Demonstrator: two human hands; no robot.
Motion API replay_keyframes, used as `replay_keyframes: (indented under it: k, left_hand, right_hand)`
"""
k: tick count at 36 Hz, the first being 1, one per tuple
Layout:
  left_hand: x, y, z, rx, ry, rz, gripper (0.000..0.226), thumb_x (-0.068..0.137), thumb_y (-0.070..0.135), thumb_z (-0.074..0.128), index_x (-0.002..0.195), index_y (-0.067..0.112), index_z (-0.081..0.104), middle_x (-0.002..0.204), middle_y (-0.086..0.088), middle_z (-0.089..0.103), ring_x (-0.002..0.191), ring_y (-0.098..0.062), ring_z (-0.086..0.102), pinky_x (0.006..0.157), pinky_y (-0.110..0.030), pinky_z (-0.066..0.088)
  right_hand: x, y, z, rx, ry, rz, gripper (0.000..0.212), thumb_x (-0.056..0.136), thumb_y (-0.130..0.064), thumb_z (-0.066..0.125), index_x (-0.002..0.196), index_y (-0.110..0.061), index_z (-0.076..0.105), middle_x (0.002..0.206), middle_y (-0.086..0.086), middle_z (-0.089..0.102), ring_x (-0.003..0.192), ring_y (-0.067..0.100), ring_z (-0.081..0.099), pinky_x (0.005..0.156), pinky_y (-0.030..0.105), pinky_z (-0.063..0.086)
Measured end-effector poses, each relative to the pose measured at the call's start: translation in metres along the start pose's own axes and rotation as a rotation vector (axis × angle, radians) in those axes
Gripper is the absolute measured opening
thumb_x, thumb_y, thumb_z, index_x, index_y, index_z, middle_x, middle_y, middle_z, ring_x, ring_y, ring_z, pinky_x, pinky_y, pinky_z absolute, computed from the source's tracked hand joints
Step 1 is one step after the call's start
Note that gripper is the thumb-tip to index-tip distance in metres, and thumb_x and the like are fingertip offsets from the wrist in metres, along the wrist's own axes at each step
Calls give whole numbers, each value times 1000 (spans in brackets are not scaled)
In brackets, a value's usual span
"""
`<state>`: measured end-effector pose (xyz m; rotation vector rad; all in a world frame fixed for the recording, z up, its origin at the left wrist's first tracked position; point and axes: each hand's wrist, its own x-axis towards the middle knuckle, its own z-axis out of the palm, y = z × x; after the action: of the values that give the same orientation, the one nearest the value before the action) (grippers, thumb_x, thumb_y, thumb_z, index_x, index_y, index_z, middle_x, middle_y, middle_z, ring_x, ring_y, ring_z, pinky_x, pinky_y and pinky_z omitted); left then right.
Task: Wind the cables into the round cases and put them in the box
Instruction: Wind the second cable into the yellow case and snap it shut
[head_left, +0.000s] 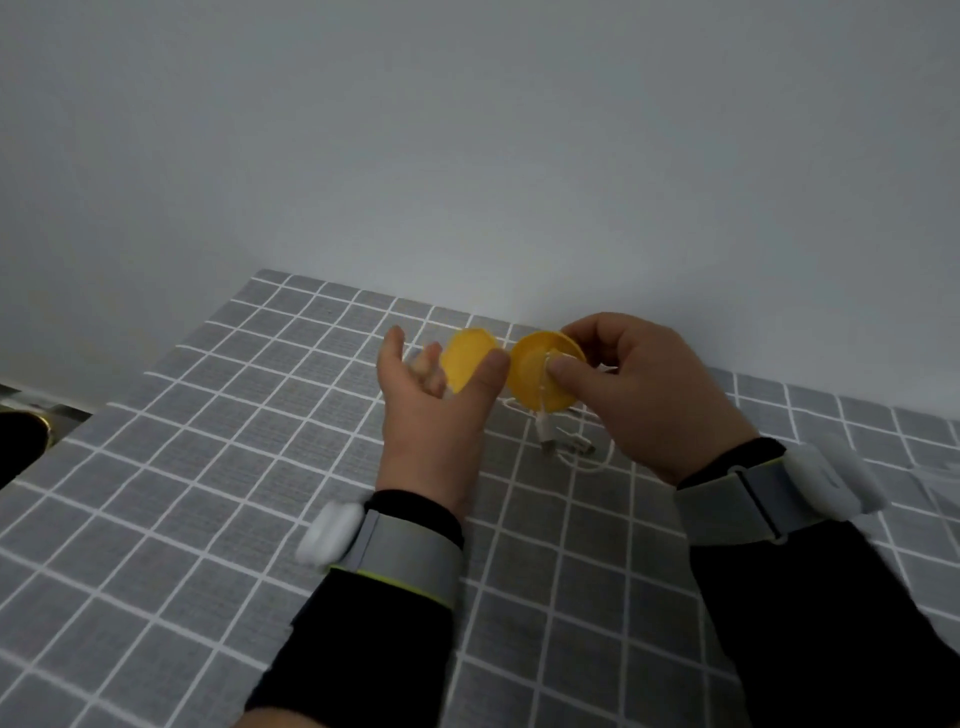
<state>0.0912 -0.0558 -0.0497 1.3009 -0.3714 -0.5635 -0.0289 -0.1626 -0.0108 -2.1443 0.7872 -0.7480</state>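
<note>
Slippage is my first worry. The white cable (544, 410) is pinned to the inside of the base half (532, 387) only by the thumb of the right hand (639, 400), and most of it hangs free below. If that thumb eases off while I turn the case, I judge the pinned end would pop out and any winding would spring loose. The tail is the second risk. Its connectors (569, 446) lie on the checked tablecloth (208, 467) under the right hand, and a loop there could snag as it is drawn up. Closing the lid half (465, 364) too soon could also trap the cable in the seam.

Both hands are raised above the cloth, close together. The left hand (431, 415) pinches the lid half between thumb and fingers. The right hand grips the base half, with its fingers behind and its thumb in front on the cable. The two yellow halves sit side by side between the hands, edges touching or nearly so; I cannot tell whether a hinge joins them. The cable drops from the right thumb to the cloth beneath that palm. No box shows near either hand.
</note>
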Motion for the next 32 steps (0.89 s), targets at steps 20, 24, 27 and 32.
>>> replay_keyframes:
  k: [20, 24, 27, 32]
  left_hand:
    - [-15, 9, 4, 392, -367, 120, 10, 83, 32, 76, 89, 24, 74, 79, 1, 76, 71, -14, 70, 59, -22, 57]
    - [-13, 7, 2, 394, -324, 138, 8, 83, 31, 77, 86, 24, 75, 79, -2, 76, 72, -22, 70, 59, -28, 59]
    - [-12, 4, 2, 410, -290, 159, 6, 84, 32, 76, 85, 27, 74, 77, 1, 74, 68, -17, 69, 57, -25, 57]
    - [-10, 2, 2, 483, -215, 194, 7, 83, 37, 75, 81, 34, 69, 69, 14, 68, 61, 0, 61, 58, -19, 53]
  right_hand:
    - [-6, -6, -27, 82, -251, 55, 21, 86, -16, 71, 101, -30, 75, 93, -5, 77, 90, 13, 72, 88, 41, 59]
    - [-6, -5, -23, 161, -231, 93, 19, 87, -16, 71, 101, -29, 76, 95, -1, 77, 91, 16, 73, 91, 43, 58]
    - [-5, -3, -21, 113, -218, 85, 15, 89, -22, 70, 103, -25, 76, 93, -5, 77, 90, 12, 72, 90, 37, 58]
    - [-2, -2, -20, 5, -154, 79, 14, 92, -23, 68, 103, -25, 75, 90, -9, 74, 79, -3, 66, 69, 10, 48]
